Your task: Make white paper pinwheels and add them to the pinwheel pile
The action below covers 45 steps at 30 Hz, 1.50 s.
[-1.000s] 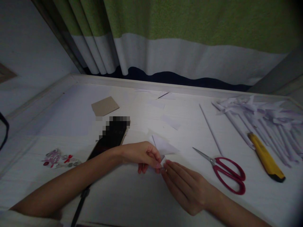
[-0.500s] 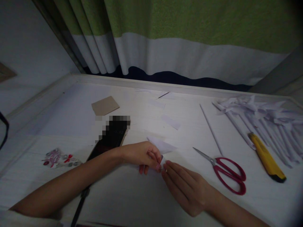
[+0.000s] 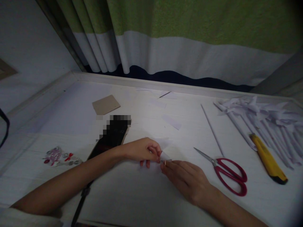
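Both hands meet at the middle of the table over a small piece of white paper [image 3: 166, 156]. My left hand [image 3: 147, 150] pinches it at its left side, thumb against the bent fingers. From the right, my right hand [image 3: 186, 176] holds the near edge of the paper, its fingers pressed together. The fingers cover much of the piece, so its full shape is hidden. Scissors with red handles [image 3: 230, 176] lie to the right of my right hand, tips toward the upper left. A black phone [image 3: 110, 135] lies beyond my left forearm.
A yellow cutter knife [image 3: 268, 159] lies at the right, beside several white paper pinwheels on rolled sticks [image 3: 262, 119]. One thin paper stick [image 3: 212, 130] lies alone. Further back are brown cardboard [image 3: 106, 104], paper scraps [image 3: 171, 122] and a thin dark rod [image 3: 164, 94]. Small trinkets [image 3: 61, 156] sit left.
The paper has turned in my fingers; its broad pointed flap beyond the hands now shows as a smaller upright piece between them. My right hand has rotated slightly, its fingers lying flatter.
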{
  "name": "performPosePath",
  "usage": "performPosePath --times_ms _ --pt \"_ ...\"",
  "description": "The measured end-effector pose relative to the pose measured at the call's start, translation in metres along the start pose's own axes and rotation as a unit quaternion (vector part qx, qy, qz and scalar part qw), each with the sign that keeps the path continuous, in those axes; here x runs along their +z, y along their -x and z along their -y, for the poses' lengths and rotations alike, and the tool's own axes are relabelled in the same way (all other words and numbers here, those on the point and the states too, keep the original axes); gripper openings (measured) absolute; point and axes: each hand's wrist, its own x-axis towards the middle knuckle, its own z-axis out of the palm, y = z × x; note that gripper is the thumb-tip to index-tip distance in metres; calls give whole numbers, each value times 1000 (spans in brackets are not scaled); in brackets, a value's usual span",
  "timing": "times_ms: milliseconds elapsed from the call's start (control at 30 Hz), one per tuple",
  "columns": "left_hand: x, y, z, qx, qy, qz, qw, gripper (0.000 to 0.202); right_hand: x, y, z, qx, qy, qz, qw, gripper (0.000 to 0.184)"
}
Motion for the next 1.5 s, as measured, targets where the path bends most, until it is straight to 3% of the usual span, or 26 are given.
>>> performPosePath --times_ms 100,200,333,600,1500 --pt "1 -1 1 8 3 -9 1000 11 5 -1 -2 102 -70 -13 992 17" --pt "2 -2 2 15 9 -27 999 13 5 -5 -4 126 -135 8 983 17" --pt "2 -3 4 27 16 -44 999 15 2 -10 -7 204 -242 21 948 17" --pt "2 -3 5 30 15 -56 998 17 1 -14 -5 281 -254 20 925 15" --pt "3 -1 3 14 19 -44 999 14 3 -12 -1 334 -278 -2 901 13"
